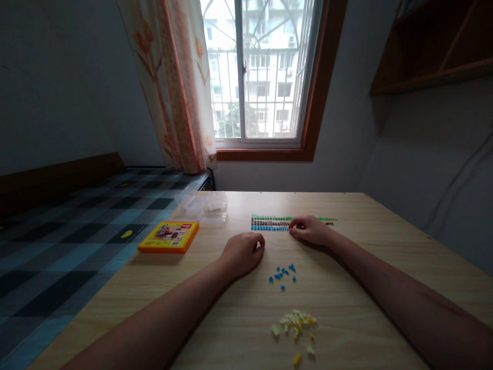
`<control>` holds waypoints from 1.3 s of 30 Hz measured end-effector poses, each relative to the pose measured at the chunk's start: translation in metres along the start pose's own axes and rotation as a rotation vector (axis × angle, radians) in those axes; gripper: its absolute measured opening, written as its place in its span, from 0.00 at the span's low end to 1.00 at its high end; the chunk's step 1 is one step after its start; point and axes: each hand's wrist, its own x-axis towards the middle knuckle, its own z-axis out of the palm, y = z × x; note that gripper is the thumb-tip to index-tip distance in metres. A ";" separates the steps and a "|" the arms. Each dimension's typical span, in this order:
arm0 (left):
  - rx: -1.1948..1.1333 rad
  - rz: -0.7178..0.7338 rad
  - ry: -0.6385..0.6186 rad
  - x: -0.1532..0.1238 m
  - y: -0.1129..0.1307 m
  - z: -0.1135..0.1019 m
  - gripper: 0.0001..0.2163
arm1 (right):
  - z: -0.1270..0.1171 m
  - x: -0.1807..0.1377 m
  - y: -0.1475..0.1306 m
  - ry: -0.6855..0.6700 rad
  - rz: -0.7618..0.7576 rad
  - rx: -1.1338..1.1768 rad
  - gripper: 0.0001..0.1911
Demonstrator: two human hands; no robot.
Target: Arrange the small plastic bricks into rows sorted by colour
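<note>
My right hand [311,229] reaches over the far part of the table, its thumb and fingertips pinched together at the right end of a row of small blue bricks [265,227]. Whatever lies between those fingertips is too small to make out. Behind the blue row run a dark brown row [265,223] and a green row [265,217], both passing behind the hand. My left hand [243,253] rests on the table, fingers curled and thumb against the index finger; its inside is hidden. Several loose blue bricks [283,274] lie scattered between my forearms.
A pile of pale and bright yellow bricks [298,321] lies on the wooden table [223,329] nearer to me. To the left are an orange-yellow box [169,236] and a clear plastic tray [202,206]. A checked bed [77,226] borders the table's left edge.
</note>
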 end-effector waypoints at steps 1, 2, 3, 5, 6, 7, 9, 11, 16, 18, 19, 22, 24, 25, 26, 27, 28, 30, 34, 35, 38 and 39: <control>-0.003 -0.005 -0.001 0.000 0.000 0.000 0.07 | 0.000 0.000 0.000 0.000 0.006 0.008 0.12; -0.005 -0.009 -0.004 0.000 0.000 0.000 0.07 | -0.001 0.000 -0.001 0.001 0.012 0.016 0.12; -0.007 -0.012 -0.007 0.000 0.001 0.000 0.07 | -0.002 0.000 -0.002 0.005 0.014 0.024 0.12; -0.007 -0.014 -0.010 0.000 0.000 0.000 0.07 | -0.004 0.001 -0.004 0.017 0.011 0.033 0.13; -0.006 -0.012 -0.009 0.000 0.000 0.000 0.07 | -0.004 0.001 -0.004 0.019 0.008 0.034 0.13; -0.004 -0.008 -0.007 0.000 0.000 0.000 0.07 | -0.005 0.001 -0.005 0.019 0.005 0.033 0.13; -0.002 0.001 -0.004 0.000 -0.001 0.000 0.07 | -0.006 0.001 -0.005 0.010 0.003 0.035 0.13; -0.002 0.004 -0.005 0.000 -0.001 0.001 0.07 | -0.006 0.001 -0.004 -0.005 0.006 0.037 0.13; 0.000 -0.015 -0.009 0.000 0.001 0.000 0.07 | -0.003 0.001 -0.001 0.000 0.017 0.026 0.12; -0.002 -0.013 -0.012 0.000 0.001 0.000 0.07 | -0.003 0.001 0.000 0.011 0.012 0.024 0.12; -0.002 -0.010 -0.012 0.000 0.001 0.000 0.07 | -0.002 0.001 0.000 0.015 0.008 0.029 0.12; 0.000 0.000 -0.006 0.000 0.000 0.000 0.07 | -0.003 0.001 0.000 0.016 -0.004 0.053 0.12; 0.001 0.007 -0.001 0.000 -0.001 0.000 0.07 | -0.003 0.001 0.001 -0.005 -0.002 0.071 0.13; 0.002 0.008 0.001 0.000 -0.001 0.001 0.07 | -0.003 0.000 0.001 -0.015 0.002 0.078 0.13; 0.003 0.009 0.003 0.000 -0.002 0.001 0.07 | -0.003 0.000 0.002 -0.021 0.007 0.083 0.14; 0.004 0.009 0.005 0.000 -0.002 0.001 0.07 | -0.002 0.000 0.002 -0.021 0.012 0.087 0.14; 0.004 0.008 0.006 0.000 -0.002 0.001 0.07 | -0.002 0.000 0.002 -0.016 0.017 0.088 0.14; 0.002 0.009 0.009 0.000 -0.002 0.001 0.07 | -0.001 0.001 0.003 0.006 0.029 0.083 0.13; -0.001 0.015 0.010 0.000 -0.002 0.001 0.07 | 0.000 0.002 0.001 0.044 0.047 0.063 0.13; -0.001 0.013 0.008 0.000 -0.002 0.001 0.07 | 0.000 0.002 0.000 0.050 0.050 0.057 0.13; 0.000 0.011 0.002 0.000 -0.002 0.000 0.07 | -0.001 0.002 -0.001 0.065 0.057 0.039 0.14; 0.001 0.011 0.000 0.000 -0.002 0.000 0.07 | -0.001 0.002 -0.002 0.070 0.056 0.034 0.14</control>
